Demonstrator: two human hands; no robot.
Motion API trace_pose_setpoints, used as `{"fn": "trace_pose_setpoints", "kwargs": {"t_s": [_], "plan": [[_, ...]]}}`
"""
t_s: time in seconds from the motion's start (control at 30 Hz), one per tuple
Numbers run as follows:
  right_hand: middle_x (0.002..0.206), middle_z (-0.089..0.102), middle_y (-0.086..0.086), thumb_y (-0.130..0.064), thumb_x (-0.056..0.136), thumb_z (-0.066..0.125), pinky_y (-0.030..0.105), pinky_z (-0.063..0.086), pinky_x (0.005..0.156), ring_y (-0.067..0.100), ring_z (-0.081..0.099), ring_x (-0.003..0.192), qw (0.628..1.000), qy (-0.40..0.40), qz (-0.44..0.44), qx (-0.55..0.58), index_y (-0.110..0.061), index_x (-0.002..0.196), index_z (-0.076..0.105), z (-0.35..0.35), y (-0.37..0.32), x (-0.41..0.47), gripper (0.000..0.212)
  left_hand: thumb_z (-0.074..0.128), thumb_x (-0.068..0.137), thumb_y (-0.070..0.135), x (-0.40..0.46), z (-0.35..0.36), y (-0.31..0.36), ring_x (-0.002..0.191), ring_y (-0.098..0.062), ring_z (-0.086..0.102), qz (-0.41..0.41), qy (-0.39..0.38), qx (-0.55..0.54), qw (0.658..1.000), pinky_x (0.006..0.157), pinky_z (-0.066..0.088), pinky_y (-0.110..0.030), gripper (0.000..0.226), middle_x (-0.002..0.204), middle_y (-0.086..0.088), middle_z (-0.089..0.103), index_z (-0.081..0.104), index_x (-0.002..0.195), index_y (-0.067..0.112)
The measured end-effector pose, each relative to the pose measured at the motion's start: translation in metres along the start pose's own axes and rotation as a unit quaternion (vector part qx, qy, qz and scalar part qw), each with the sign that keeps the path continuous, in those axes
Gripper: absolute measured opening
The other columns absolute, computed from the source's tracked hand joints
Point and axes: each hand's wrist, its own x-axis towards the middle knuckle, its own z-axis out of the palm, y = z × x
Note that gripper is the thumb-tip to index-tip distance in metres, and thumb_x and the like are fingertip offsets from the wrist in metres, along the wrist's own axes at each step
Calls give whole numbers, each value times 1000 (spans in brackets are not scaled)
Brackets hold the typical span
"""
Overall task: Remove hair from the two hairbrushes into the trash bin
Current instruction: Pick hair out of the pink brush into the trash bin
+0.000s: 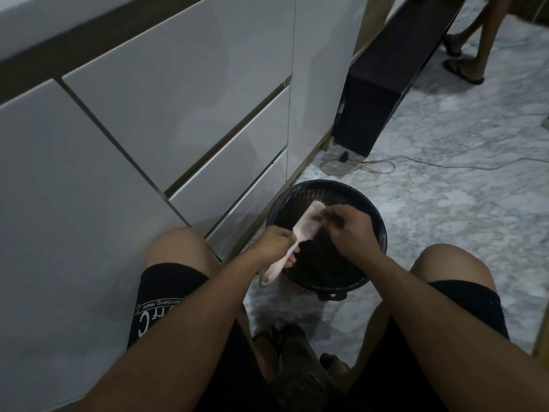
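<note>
head view: person is sitting over the trash bin [368,203].
left hand [274,243]: gripping the pale hairbrush [306,224] by its handle.
brush axis: running up-right, bristle head hanging over the bin.
right hand [352,230]: nearer the bristles, fingers pinching there, probably on hair.

Both arms reach forward from 6 o'clock, between two bent knees. The left hand [274,243] is curled in a closed grip around a handle, knuckles up. The right hand [352,230] sits just beside it at 3 o'clock, palm down, its fingertips [328,216] pinched together and pointing toward 10 o'clock.
</note>
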Motion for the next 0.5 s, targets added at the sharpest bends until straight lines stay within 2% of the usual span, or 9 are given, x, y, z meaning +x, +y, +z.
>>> {"fn": "trace_pose_setpoints", "kwargs": {"t_s": [0.13,0.2,0.3,0.4,0.5], "plan": [[120,51,-1,-22,87,69,9,37,81,8,51,102,991,-96,-71,-53,-25,131,60,13,1,-4,44,45,102,13,0,0,-2,62,-17,59,2,-19,5,1000,51,53,-24,28,87,-11,65,61,118,-3],[115,53,-1,-22,87,69,12,43,79,7,52,97,988,-97,-99,-65,-23,123,67,16,1,-3,36,46,101,13,1,-1,-2,62,-18,60,-1,-17,8,1000,53,52,-26,28,86,-11,66,61,118,-3],[103,66,2,-13,84,72,27,53,83,13,61,91,990,-57,-109,-62,-14,103,77,13,-2,-2,20,47,101,13,1,-1,-3,60,-17,60,-3,-21,14,1000,51,52,-25,29,85,-11,66,63,118,-4],[101,69,4,-10,86,67,28,52,84,16,64,91,994,-20,-71,-77,-10,95,77,8,-2,1,13,46,101,12,3,0,-2,58,-17,58,-6,-11,11,1000,49,52,-25,29,85,-11,65,61,121,-5],[99,67,5,-10,88,64,31,48,85,20,62,92,997,26,43,-65,-12,91,76,-1,11,10,13,44,101,10,5,-3,-2,57,-18,56,-6,15,10,1000,51,52,-27,29,84,-12,64,61,118,-6]]}}
